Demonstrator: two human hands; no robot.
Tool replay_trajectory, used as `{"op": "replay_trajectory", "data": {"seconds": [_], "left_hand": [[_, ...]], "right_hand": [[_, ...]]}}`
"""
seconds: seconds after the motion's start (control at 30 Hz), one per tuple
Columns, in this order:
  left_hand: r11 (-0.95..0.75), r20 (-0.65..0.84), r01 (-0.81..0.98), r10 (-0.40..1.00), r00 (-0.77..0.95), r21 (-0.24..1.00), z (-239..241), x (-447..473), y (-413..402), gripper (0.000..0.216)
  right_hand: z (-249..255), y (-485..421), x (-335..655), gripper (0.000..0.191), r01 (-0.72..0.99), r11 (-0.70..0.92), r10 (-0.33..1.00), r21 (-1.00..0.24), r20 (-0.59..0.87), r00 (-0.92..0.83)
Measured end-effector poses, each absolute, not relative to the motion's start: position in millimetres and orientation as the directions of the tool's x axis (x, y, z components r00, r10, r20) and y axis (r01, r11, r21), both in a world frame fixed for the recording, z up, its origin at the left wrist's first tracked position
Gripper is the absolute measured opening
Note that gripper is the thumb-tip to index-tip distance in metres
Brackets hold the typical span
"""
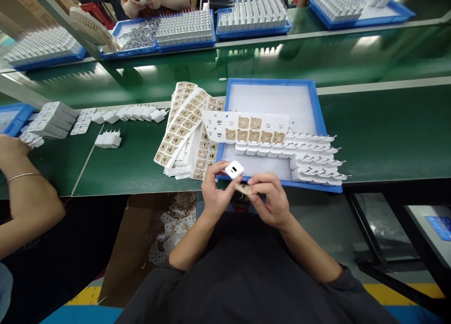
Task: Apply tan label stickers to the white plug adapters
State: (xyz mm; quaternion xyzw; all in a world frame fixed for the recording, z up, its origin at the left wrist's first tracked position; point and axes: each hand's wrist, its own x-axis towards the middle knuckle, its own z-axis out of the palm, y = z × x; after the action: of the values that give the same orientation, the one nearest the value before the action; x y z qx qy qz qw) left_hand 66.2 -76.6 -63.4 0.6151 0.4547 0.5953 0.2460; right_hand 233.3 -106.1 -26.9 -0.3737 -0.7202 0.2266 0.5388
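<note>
Charger [234,169], small and white with two slots on its face, is held just above the near edge of the green surface [387,126], in front of the blue tray [271,82]. The left hand [218,194] has its fingers clasped around the charger's sides, face turned up. The right hand [269,199] pinches a small tan sticker [243,188] between thumb and forefinger, just below the charger and close to touching it.

By the look of it, the sticker is being brought to the charger, peeled but not yet pressed on. Placing it would call for steadying the charger and lining the sticker up squarely before pressing it flat.

A sticker sheet [246,129] with a few tan stickers left lies across the tray's near-left part. Rows of chargers [310,159] lie in the tray beside it. A fanned stack of sheets [183,126] lies just left of the tray. A co-worker's arm [21,192] reaches in at the far left.
</note>
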Motion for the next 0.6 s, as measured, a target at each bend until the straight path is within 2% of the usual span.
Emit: {"op": "replay_trajectory", "data": {"seconds": [0.03, 0.1, 0.17, 0.23, 0.37, 0.43, 0.53, 0.6], "left_hand": [[-0.421, 0.461, 0.225, 0.870, -0.173, 0.879, -65, 59, -73, 0.039], [-0.373, 0.399, 0.145, 0.880, -0.258, 0.916, -66, 42, -67, 0.043], [-0.350, 0.372, 0.127, 0.871, -0.320, 0.928, -68, 20, -63, 0.049], [-0.321, 0.357, 0.157, 0.856, -0.374, 0.934, -70, -3, -60, 0.054], [-0.266, 0.331, 0.200, 0.819, -0.469, 0.943, -75, -52, -48, 0.048], [-0.219, 0.313, 0.235, 0.795, -0.520, 0.947, -76, -79, -35, 0.048], [-0.047, 0.321, 0.437, 0.749, -0.579, 0.898, -73, -122, -11, 0.046], [0.102, 0.352, 0.602, 0.730, -0.586, 0.792, -68, -150, 8, 0.042]], "right_hand": [[-33, -109, 228, 0.011, 0.226, 0.584, 0.812, -0.779, 0.557, -0.176], [-52, -111, 212, 0.008, 0.139, 0.413, 0.883, -0.900, 0.359, -0.302], [-79, -109, 187, 0.011, 0.147, 0.167, 0.894, -0.975, 0.087, -0.439], [-113, -104, 152, 0.012, 0.195, -0.029, 0.842, -0.980, -0.129, -0.524], [-171, -99, 77, 0.008, 0.275, 0.003, 0.733, -0.961, -0.185, -0.655], [-187, -103, 52, 0.019, 0.327, 0.058, 0.669, -0.943, -0.207, -0.714], [-198, -110, 44, 0.030, 0.409, 0.149, 0.585, -0.900, -0.253, -0.771], [-200, -111, 51, 0.027, 0.443, 0.198, 0.540, -0.874, -0.280, -0.794]]}}
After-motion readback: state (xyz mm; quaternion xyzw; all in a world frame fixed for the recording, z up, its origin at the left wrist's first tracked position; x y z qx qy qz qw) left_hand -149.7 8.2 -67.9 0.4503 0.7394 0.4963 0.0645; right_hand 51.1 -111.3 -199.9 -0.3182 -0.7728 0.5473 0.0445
